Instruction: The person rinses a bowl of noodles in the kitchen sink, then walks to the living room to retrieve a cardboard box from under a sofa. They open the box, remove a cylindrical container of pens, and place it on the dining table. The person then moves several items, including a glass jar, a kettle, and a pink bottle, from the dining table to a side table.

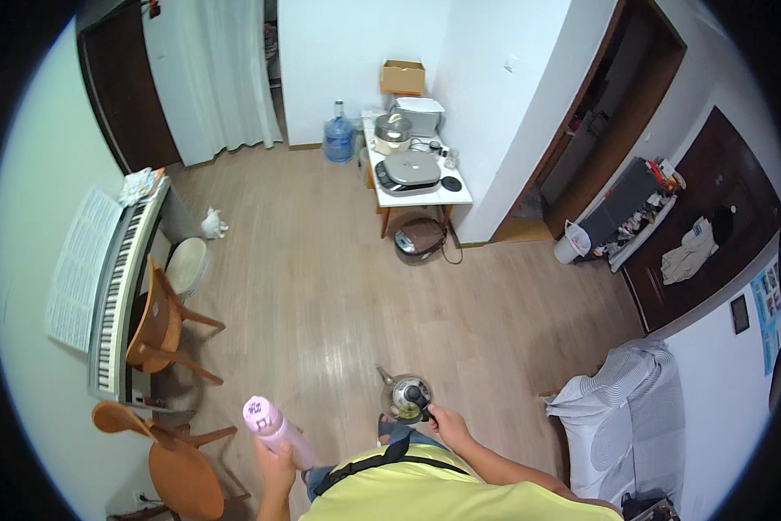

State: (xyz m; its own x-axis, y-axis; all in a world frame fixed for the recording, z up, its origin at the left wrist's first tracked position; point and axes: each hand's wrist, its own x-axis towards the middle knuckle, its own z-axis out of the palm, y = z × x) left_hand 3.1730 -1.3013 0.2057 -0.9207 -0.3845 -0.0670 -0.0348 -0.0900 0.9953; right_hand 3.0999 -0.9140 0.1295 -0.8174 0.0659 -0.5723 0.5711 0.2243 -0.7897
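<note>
My left hand [278, 459] is wrapped around a pink bottle [285, 433], which tilts with its lidded end away from me. In my right hand [450, 426] is the black handle of a glass teapot [405, 398]. Its spout points forward and to the left, and a black knob tops the metal lid. Something greenish shows through the glass near the bottom. Both things are held in the air in front of my body, well apart from each other. The fingers of the left hand are partly hidden behind the bottle.
Two wooden chairs [185, 478] and an electric piano [113, 306] line the left. Ahead stands a white table [416, 197] with appliances, with a rice cooker [420, 238] on the floor below and a water jug [339, 137] beside it. A cloth-covered sofa [625, 417] is on the right.
</note>
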